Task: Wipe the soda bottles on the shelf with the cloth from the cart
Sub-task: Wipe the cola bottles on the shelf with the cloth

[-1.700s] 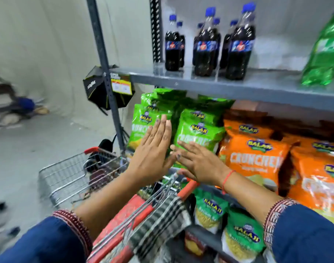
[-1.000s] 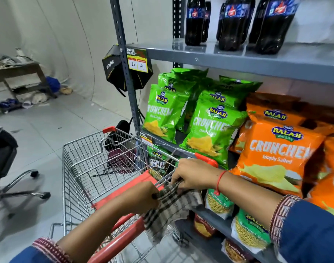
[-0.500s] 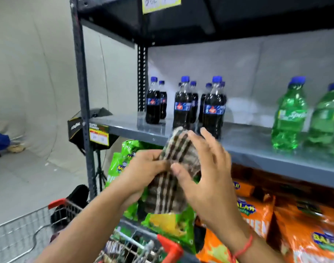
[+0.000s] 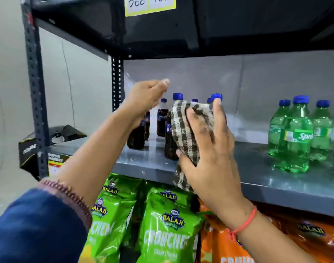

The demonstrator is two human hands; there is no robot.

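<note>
Your left hand (image 4: 146, 99) hovers loosely curled and empty over the cola bottles (image 4: 163, 120) near the shelf's (image 4: 276, 179) left end; your right hand (image 4: 209, 149) presses the cloth (image 4: 183, 137) against a front bottle; green bottles (image 4: 295, 137) stand toward the right.

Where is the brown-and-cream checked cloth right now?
The checked cloth is mid-frame, pressed by the right hand against the dark cola bottles on the grey metal shelf, left of the green soda bottles.

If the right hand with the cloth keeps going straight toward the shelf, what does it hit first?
Most likely the front cola bottle: the checked cloth under the right hand already covers it. Whether they touch yet is unclear.
</note>
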